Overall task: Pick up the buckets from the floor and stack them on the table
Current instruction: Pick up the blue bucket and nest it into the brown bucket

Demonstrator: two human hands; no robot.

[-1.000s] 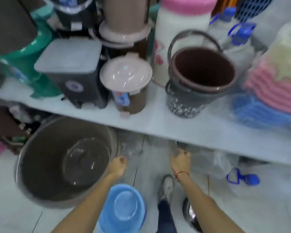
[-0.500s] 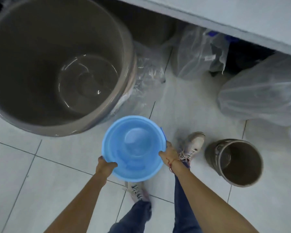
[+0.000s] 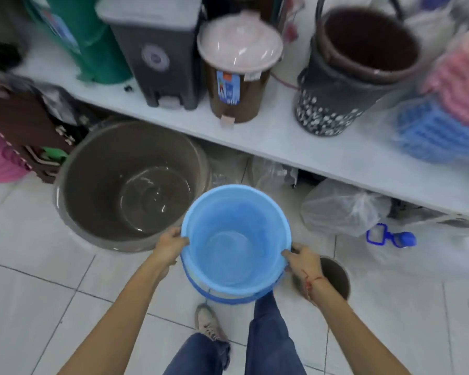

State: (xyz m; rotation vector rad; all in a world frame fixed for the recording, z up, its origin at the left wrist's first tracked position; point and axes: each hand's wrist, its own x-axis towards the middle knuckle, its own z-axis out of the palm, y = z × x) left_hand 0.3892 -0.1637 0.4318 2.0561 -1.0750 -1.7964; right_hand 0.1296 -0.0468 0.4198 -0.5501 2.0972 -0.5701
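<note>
A light blue bucket (image 3: 234,239) hangs above the tiled floor, held level and open side up. My left hand (image 3: 169,246) grips its left rim and my right hand (image 3: 302,259) grips its right rim. Its handle hangs down below the near side. On the white table (image 3: 282,139) stands a stack of buckets (image 3: 349,69), a brown one nested in a dark spotted one, at the back right. A small brown bucket (image 3: 336,277) stands on the floor behind my right wrist, partly hidden.
A large grey-brown tub (image 3: 125,182) sits on the floor to the left. On the table stand a grey pedal bin (image 3: 157,50), a brown bin with a pink lid (image 3: 238,66) and a green bin (image 3: 87,41). Plastic bags (image 3: 341,207) lie under the table.
Both hands closed on the blue bucket on the floor and raised it. The view has tilted up from the floor to the table again.
</note>
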